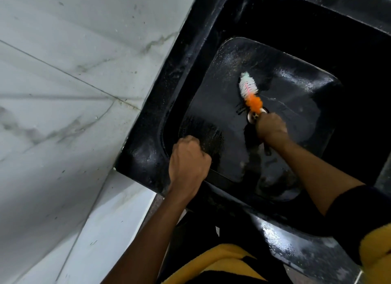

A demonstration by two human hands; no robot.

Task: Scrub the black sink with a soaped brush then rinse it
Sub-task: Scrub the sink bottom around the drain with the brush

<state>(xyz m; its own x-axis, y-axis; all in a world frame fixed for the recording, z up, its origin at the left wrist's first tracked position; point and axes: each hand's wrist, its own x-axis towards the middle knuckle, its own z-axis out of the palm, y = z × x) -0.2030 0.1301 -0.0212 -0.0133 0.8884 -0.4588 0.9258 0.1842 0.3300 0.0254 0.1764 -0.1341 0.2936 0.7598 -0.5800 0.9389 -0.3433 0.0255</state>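
Gripping the brush by its handle, the right hand has the fingers wrapped tight round it, low in the black sink. Brush head, white bristles w/ orange part near the handle, lies on the wet basin floor, just beside the drain hole, pointing to the far side. Left hand is a closed fist resting at the near-left rim; if it holds sth, I cannot tell.

Step in hand looks like the scrubbing, approx. the middle of the basin floor. Foam is hardly visible, only wet shine & fine specks, esp. on the far-left part of the floor. Rinse is not yet begun, I think; no running water shows. Next move calls for strokes out to the corners & up the walls, w/ firm pressure, then water.
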